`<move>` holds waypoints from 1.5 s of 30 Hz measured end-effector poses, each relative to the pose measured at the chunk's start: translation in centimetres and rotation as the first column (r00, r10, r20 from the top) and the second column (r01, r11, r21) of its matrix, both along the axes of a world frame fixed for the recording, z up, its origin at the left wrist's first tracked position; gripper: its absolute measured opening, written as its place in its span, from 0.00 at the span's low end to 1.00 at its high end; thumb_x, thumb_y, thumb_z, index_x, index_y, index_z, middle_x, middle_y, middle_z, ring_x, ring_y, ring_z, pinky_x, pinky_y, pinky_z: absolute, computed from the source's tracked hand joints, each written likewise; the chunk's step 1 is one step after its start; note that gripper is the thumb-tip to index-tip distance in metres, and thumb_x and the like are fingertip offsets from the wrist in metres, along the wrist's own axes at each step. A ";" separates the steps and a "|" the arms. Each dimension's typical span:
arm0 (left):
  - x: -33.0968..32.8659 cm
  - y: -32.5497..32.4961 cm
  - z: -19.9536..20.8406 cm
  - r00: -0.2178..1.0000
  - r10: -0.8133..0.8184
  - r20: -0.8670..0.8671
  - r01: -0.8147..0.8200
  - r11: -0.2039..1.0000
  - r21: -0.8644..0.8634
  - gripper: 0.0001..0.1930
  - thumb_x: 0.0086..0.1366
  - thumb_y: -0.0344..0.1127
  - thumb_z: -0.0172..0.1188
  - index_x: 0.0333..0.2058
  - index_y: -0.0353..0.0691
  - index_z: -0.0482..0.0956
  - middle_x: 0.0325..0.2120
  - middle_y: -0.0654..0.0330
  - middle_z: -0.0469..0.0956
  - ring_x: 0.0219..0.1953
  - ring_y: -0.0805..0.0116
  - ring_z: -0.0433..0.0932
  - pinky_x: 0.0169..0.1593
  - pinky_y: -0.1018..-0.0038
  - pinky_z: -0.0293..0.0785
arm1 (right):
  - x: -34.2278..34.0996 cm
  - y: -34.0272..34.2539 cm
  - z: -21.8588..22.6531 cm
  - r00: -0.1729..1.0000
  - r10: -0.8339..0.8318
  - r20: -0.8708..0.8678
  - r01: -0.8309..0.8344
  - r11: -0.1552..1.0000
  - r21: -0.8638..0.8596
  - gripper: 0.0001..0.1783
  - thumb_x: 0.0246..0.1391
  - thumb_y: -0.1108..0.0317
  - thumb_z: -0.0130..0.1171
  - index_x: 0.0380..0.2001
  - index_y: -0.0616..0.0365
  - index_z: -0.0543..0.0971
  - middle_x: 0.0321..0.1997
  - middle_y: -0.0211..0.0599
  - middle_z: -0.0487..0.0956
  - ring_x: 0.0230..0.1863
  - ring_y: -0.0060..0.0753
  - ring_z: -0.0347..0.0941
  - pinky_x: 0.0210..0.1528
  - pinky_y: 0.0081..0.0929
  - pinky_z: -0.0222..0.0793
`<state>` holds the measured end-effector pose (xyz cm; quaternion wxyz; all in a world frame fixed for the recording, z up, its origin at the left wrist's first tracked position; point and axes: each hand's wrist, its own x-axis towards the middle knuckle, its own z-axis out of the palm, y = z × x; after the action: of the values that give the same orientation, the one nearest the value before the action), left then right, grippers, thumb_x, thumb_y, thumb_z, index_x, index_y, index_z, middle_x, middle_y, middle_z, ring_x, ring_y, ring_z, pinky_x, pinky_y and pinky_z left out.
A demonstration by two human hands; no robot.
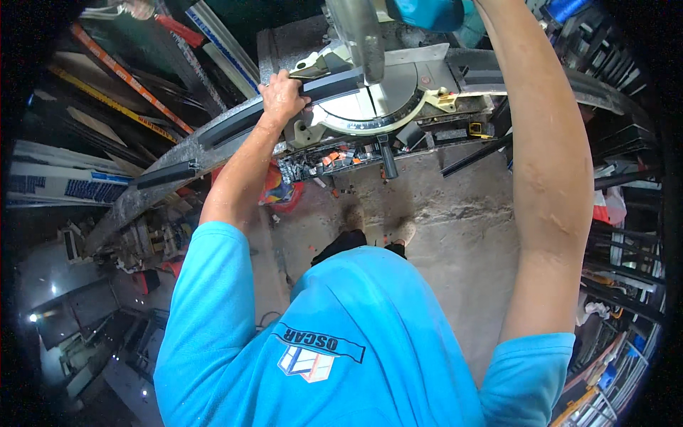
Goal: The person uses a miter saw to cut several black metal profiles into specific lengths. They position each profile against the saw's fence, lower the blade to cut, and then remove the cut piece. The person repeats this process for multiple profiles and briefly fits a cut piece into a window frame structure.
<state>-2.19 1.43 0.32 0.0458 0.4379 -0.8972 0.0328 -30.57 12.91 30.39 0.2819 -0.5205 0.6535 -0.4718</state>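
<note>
My left hand [283,98] is closed on a long black profile bar [333,87], which lies along the fence of a miter saw. The bar's right end reaches the grey blade guard [359,43]. Beneath it is the saw's round metal table [402,89], with a pale curved scale along the front and a black handle [387,158] jutting toward me. Part of the teal saw body [428,13] shows at the top edge. My right forearm [548,142] stretches up past the saw, and its hand is beyond the top of the picture.
A long grey support rail [171,153] runs out to the left of the saw. Dark and orange offcuts [341,156] litter the ledge below it. Long profiles [121,78] lean at the left, and more stock [626,277] is stacked at the right. A yellow tape measure [481,129] lies near the saw.
</note>
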 end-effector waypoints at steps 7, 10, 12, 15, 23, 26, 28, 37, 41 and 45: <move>-0.4 0.2 0.4 1.000 -0.002 0.021 0.002 1.000 0.021 0.21 0.48 0.49 0.78 0.42 0.50 0.90 0.46 0.58 0.75 0.56 0.53 0.72 0.54 0.42 0.67 | -0.8 -0.3 -0.1 0.986 -0.006 -0.169 -0.014 0.993 -0.117 0.30 0.74 0.54 0.32 0.32 0.66 0.77 0.26 0.52 0.79 0.22 0.43 0.77 0.28 0.42 0.75; -0.5 0.2 0.4 0.999 0.003 0.035 -0.004 1.000 0.028 0.21 0.49 0.49 0.78 0.42 0.50 0.90 0.46 0.58 0.75 0.56 0.53 0.72 0.54 0.42 0.67 | -0.6 0.1 -0.1 0.995 -0.008 -0.100 -0.001 0.996 -0.088 0.30 0.74 0.54 0.32 0.32 0.67 0.77 0.25 0.52 0.80 0.22 0.43 0.77 0.28 0.42 0.75; -0.6 0.4 0.5 0.998 0.014 0.053 -0.015 1.000 0.025 0.21 0.49 0.49 0.78 0.42 0.50 0.90 0.46 0.58 0.75 0.56 0.53 0.71 0.55 0.42 0.67 | -0.2 0.6 0.1 0.999 -0.005 -0.044 0.002 0.998 -0.066 0.31 0.74 0.54 0.32 0.32 0.67 0.77 0.25 0.52 0.80 0.22 0.43 0.77 0.28 0.42 0.75; -0.7 0.4 0.7 0.997 0.029 0.066 -0.031 0.999 0.033 0.21 0.49 0.50 0.78 0.43 0.51 0.90 0.47 0.58 0.75 0.57 0.53 0.71 0.56 0.41 0.67 | 0.1 0.9 0.2 1.000 0.000 -0.006 0.000 0.999 -0.045 0.31 0.74 0.54 0.32 0.32 0.67 0.77 0.25 0.52 0.80 0.22 0.43 0.77 0.28 0.43 0.75; -1.4 0.6 1.1 0.995 0.027 0.092 -0.026 1.000 -0.015 0.25 0.48 0.50 0.78 0.46 0.53 0.89 0.46 0.58 0.76 0.55 0.52 0.74 0.54 0.45 0.69 | -1.6 -0.4 -1.6 0.972 -0.055 -0.227 0.033 0.994 -0.101 0.35 0.75 0.50 0.32 0.26 0.66 0.78 0.20 0.47 0.77 0.18 0.39 0.73 0.25 0.42 0.71; -0.7 0.4 0.6 0.996 0.028 0.079 -0.026 0.999 -0.030 0.24 0.47 0.50 0.78 0.44 0.52 0.89 0.46 0.58 0.76 0.55 0.52 0.74 0.54 0.44 0.69 | 1.0 1.9 -0.8 0.991 -0.096 -0.095 0.097 0.995 0.004 0.38 0.75 0.46 0.32 0.24 0.64 0.78 0.18 0.42 0.76 0.17 0.37 0.71 0.24 0.42 0.69; 0.0 0.4 -0.1 0.998 0.043 0.053 -0.041 0.998 -0.042 0.24 0.47 0.49 0.79 0.44 0.51 0.88 0.46 0.59 0.76 0.55 0.53 0.73 0.54 0.42 0.68 | 1.7 2.7 -1.3 0.993 -0.119 -0.004 0.119 0.991 0.052 0.38 0.75 0.45 0.32 0.25 0.64 0.78 0.19 0.42 0.76 0.18 0.36 0.71 0.25 0.41 0.70; -1.1 0.6 -0.6 0.999 0.024 -0.036 -0.025 0.999 -0.032 0.17 0.47 0.38 0.74 0.38 0.44 0.87 0.45 0.57 0.76 0.54 0.54 0.74 0.55 0.43 0.70 | -0.1 5.5 -5.5 0.979 -0.204 0.020 0.198 0.965 0.173 0.40 0.72 0.34 0.37 0.29 0.61 0.79 0.23 0.37 0.79 0.21 0.31 0.77 0.25 0.34 0.76; -0.8 0.5 -1.2 0.996 0.053 -0.072 -0.057 0.997 -0.051 0.15 0.48 0.35 0.72 0.37 0.43 0.87 0.44 0.58 0.77 0.53 0.55 0.75 0.54 0.43 0.70 | 1.0 5.9 -6.7 0.975 -0.221 0.026 0.215 0.968 0.131 0.40 0.73 0.36 0.35 0.29 0.62 0.79 0.23 0.38 0.79 0.21 0.31 0.77 0.26 0.34 0.76; -0.5 0.7 -0.8 0.996 0.056 -0.067 -0.060 0.997 -0.055 0.15 0.49 0.34 0.72 0.38 0.44 0.87 0.44 0.58 0.77 0.52 0.55 0.76 0.53 0.43 0.70 | 1.3 6.5 -7.3 0.975 -0.222 0.024 0.218 0.969 0.117 0.40 0.73 0.37 0.34 0.30 0.63 0.79 0.23 0.39 0.79 0.21 0.32 0.76 0.26 0.33 0.75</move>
<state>-2.74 2.12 -0.51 0.0865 0.4631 -0.8809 0.0452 -29.24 19.39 23.04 0.2688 -0.4192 0.7276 -0.4718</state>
